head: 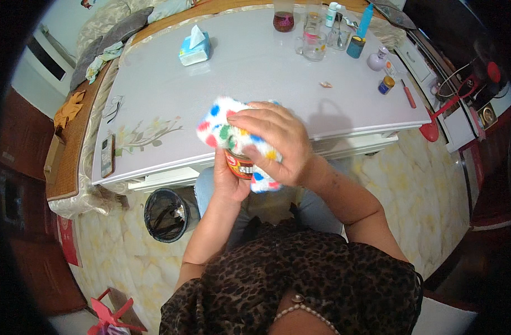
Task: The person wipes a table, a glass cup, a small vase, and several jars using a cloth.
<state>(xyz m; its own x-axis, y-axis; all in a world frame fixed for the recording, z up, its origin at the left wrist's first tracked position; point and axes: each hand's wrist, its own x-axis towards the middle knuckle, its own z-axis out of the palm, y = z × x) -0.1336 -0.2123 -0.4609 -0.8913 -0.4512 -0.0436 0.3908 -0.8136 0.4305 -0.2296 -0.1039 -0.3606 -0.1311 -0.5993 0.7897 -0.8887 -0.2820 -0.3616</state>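
My left hand [230, 184] grips a small round tin can [240, 165] with a red and brown label that bears writing. Over the can's top lies a fluffy white cloth [217, 121] with red, blue, green and yellow dots. My right hand [276, 138] presses that cloth against the can from above, fingers spread across it. Part of the cloth hangs down at the can's right side. Both hands are above the near edge of the white table [238, 79], over my lap. The cloth and my right hand hide the can's top.
On the table are a tissue box [195, 49], a smartphone [108, 155], a glass mug [314, 47], a small blue jar [386, 85], a lilac vase [377, 59] and a red-handled tool [408, 94]. A lined waste bin [166, 215] stands on the floor to the left.
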